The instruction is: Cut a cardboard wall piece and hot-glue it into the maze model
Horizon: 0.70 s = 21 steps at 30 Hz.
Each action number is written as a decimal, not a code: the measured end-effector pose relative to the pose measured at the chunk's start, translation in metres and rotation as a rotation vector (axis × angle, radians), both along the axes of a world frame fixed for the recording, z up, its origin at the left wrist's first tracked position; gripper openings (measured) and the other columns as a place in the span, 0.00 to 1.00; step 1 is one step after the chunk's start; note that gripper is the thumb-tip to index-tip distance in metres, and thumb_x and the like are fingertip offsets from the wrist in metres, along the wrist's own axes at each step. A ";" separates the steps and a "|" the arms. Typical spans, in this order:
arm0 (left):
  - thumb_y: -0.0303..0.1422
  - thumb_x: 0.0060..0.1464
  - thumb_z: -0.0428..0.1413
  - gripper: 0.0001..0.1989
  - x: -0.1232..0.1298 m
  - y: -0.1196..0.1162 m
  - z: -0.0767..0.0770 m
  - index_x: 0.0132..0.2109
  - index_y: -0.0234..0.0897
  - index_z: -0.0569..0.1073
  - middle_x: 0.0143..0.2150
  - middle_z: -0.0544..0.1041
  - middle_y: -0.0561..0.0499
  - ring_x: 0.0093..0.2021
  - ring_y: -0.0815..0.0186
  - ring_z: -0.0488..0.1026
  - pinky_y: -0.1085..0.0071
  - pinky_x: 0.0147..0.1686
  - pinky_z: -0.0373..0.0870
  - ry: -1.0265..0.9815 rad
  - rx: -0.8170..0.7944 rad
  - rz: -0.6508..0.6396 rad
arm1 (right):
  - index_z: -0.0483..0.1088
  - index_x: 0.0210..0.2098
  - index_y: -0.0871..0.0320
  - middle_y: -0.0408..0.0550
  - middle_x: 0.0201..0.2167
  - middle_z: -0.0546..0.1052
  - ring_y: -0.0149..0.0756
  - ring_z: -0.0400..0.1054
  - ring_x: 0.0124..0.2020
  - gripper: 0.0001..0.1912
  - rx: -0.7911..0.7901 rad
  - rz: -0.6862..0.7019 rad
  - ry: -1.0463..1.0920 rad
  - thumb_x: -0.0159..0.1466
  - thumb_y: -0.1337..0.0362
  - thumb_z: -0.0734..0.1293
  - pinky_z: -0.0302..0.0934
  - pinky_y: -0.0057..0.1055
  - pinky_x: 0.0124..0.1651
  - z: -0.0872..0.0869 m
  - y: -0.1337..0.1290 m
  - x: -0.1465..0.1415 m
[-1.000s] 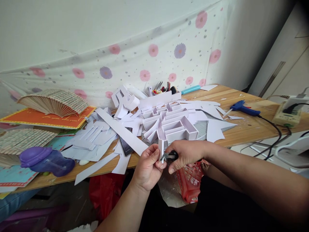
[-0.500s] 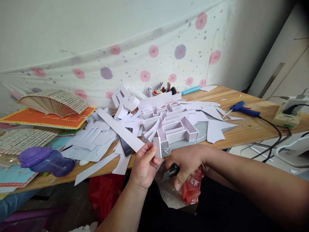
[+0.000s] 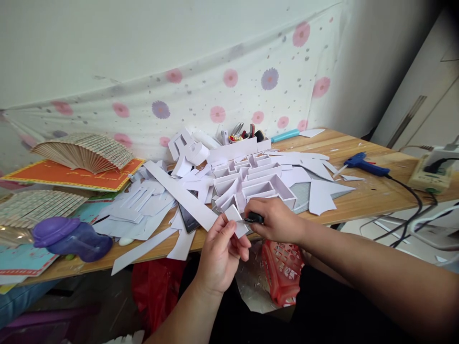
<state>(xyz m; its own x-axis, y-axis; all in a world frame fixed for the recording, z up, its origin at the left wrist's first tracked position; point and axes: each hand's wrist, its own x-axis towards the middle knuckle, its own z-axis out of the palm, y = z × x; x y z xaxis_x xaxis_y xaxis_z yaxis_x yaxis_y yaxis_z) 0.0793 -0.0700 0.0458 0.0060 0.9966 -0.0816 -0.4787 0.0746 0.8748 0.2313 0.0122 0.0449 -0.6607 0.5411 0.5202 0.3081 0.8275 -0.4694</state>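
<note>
Between the thumb and fingers of my left hand (image 3: 220, 253) is a small white board piece (image 3: 234, 218), held up near the table's front edge. My right hand (image 3: 274, 220) is closed around a black-handled cutter (image 3: 255, 217), whose blade end meets the right side of that piece. Just behind both hands stands a white model with upright walls (image 3: 260, 179) on a grey cutting mat (image 3: 304, 193). A long white strip (image 3: 181, 193) lies to the left, across a dark phone (image 3: 188, 217).
White scraps (image 3: 138, 210) cover the table's left middle. A blue glue gun (image 3: 366, 164) with a cable lies at right, near a power strip (image 3: 430, 177). A purple bottle (image 3: 71, 239) and a folding fan (image 3: 84, 153) are at left. Below hangs a red basket (image 3: 283, 272).
My right hand has risen from below the table edge, bringing the cutter against the small piece. My left hand has turned the piece so its flat face shows.
</note>
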 end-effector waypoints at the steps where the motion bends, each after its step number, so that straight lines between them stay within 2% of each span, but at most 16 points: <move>1: 0.36 0.54 0.57 0.09 0.001 -0.001 0.000 0.36 0.35 0.67 0.18 0.73 0.54 0.14 0.75 0.64 0.82 0.15 0.58 -0.003 -0.001 -0.019 | 0.66 0.33 0.58 0.44 0.29 0.71 0.32 0.64 0.29 0.09 0.032 -0.013 -0.007 0.52 0.73 0.63 0.55 0.26 0.32 -0.001 -0.001 0.000; 8: 0.35 0.59 0.53 0.07 0.003 -0.007 -0.003 0.36 0.35 0.66 0.19 0.74 0.54 0.12 0.75 0.64 0.83 0.14 0.59 -0.084 0.060 -0.117 | 0.64 0.34 0.57 0.46 0.29 0.71 0.34 0.64 0.30 0.07 0.182 -0.095 -0.026 0.54 0.71 0.62 0.55 0.28 0.32 -0.001 -0.004 -0.004; 21: 0.33 0.63 0.47 0.06 0.002 -0.014 -0.006 0.40 0.37 0.66 0.19 0.74 0.54 0.12 0.75 0.64 0.83 0.13 0.60 -0.145 0.100 -0.239 | 0.64 0.35 0.58 0.47 0.31 0.73 0.35 0.66 0.31 0.06 0.166 -0.112 -0.042 0.57 0.71 0.62 0.56 0.28 0.32 -0.003 -0.001 -0.006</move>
